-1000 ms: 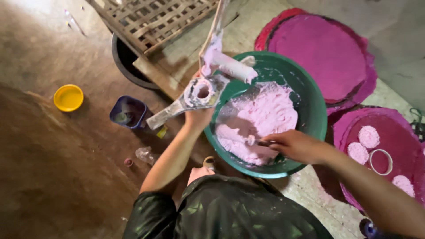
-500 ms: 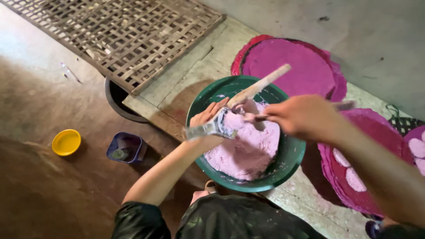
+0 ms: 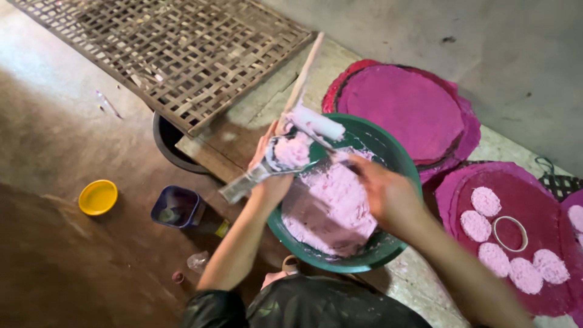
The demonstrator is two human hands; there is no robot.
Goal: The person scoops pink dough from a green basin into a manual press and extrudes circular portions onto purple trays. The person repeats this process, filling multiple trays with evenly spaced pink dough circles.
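Observation:
A green basin holds pale pink paste. My left hand grips a flat metal scraper over the basin's left rim, with a lump of pink paste on its blade. A paint roller on a wooden stick rises from behind the fingers of that hand; whether they hold it I cannot tell. My right hand hovers over the paste, shut on a thin dark tool that reaches to the lump on the scraper.
A woven lattice panel lies at the back left over a dark bucket. A yellow dish and a blue tub sit on the brown floor. Magenta round mats lie at right; one carries pink patties and a ring.
The view has swung; the roller stands more upright. My right hand has dropped from above the scraper to lower right over the basin. The scraper is tilted up, with paste on it.

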